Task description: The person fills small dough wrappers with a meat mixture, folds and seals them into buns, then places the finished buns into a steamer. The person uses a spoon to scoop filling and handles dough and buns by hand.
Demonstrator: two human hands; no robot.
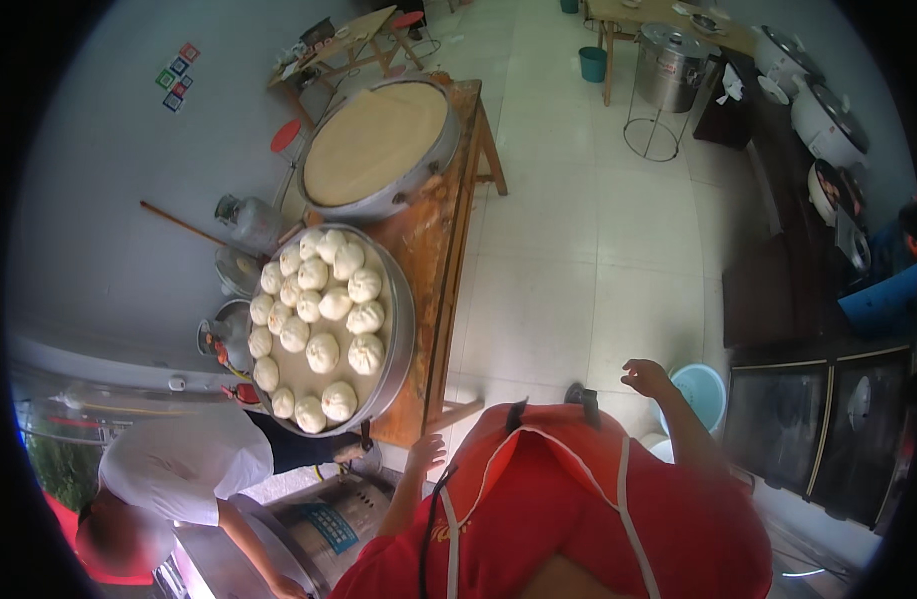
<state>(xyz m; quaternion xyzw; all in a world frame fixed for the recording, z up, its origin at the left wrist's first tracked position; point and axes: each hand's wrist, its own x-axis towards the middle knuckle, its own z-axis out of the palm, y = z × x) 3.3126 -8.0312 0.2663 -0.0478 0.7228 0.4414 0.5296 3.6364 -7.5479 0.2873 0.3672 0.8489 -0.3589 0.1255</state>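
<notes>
My left hand (428,453) hangs near the table's front end with its fingers extended, holding nothing. To its upper left, a large round metal steamer tray (402,322) bears several white pleated steamed buns (323,353) on a pale liner; its near end has a bare patch. My right hand (648,376) is held out at my right side, fingers loosely curled and apart, with nothing in it. Below it on the floor is a light blue plastic basin (701,397). Farther along the wooden table (421,254) lies a second steamer tray (376,142), covered with a tan cloth or liner.
A co-worker (189,464) in a white shirt bends over a metal steamer unit (331,517) at lower left. Gas cylinders (252,221) stand along the left wall. A dark counter (788,262) with rice cookers (825,123) runs along the right. A steel pot (668,78) sits on a wire stand.
</notes>
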